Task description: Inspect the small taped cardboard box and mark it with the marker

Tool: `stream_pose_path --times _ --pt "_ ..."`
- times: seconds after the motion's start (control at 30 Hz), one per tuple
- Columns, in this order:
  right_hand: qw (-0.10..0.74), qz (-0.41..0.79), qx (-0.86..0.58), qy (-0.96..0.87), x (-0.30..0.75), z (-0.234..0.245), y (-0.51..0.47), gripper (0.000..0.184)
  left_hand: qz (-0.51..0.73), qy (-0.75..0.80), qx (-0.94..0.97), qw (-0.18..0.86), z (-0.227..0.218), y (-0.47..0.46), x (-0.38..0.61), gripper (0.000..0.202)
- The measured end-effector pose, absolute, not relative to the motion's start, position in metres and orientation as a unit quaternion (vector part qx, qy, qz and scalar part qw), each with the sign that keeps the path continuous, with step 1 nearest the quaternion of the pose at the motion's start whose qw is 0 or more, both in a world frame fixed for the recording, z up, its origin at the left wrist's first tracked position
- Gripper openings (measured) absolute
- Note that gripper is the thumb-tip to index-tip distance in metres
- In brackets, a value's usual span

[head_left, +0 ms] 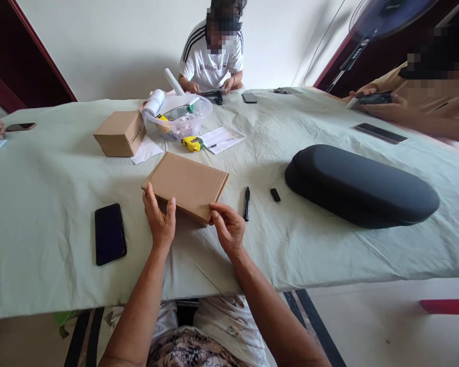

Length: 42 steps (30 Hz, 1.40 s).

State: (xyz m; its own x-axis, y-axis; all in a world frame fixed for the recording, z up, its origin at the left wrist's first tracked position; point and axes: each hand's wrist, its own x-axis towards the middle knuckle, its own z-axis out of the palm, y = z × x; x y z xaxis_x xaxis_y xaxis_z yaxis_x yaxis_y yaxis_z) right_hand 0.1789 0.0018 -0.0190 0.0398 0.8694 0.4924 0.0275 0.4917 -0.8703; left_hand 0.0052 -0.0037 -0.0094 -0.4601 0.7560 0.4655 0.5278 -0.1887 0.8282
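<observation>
1. The flat brown box [187, 183] lies on the bench [42, 204] right in front of you, at 12 o'clock from both of your hands.
2. Its long side runs slanted, from about 10 o'clock to about 4 o'clock.
3. Your left hand [160, 219] grips the near left corner, with the fingers curled over the edge.
4. Your right hand [227, 227] pinches the near right corner with its fingertips.
5. Both hands touch the box, so neither one is nearer than the other.
6. The near edge looks a little lifted off the bench, but you cannot tell for sure.
7. A black phone [109, 233] lies at 9 o'clock from your left hand, apart from the box.
8. A black pen [247, 203] lies just beside your right hand, at 2 o'clock.
</observation>
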Motion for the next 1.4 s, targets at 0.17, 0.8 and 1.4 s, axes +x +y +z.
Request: stream_pose_path --times 0.17,0.8,1.4 --pt "0.575 0.41 -0.291 -0.645 0.164 -0.021 -0.005 0.022 0.541 0.614 0.564 0.112 -0.009 -0.008 0.017 0.059" --pt "0.637 0.319 -0.468 -0.523 0.182 -0.013 0.016 0.025 0.518 0.576 0.628 0.074 -0.002 -0.015 0.026 0.051" --pt "0.66 0.313 -0.534 -0.426 0.196 -0.015 0.028 0.034 0.53 0.588 0.602 0.105 -0.003 -0.016 0.027 0.057"
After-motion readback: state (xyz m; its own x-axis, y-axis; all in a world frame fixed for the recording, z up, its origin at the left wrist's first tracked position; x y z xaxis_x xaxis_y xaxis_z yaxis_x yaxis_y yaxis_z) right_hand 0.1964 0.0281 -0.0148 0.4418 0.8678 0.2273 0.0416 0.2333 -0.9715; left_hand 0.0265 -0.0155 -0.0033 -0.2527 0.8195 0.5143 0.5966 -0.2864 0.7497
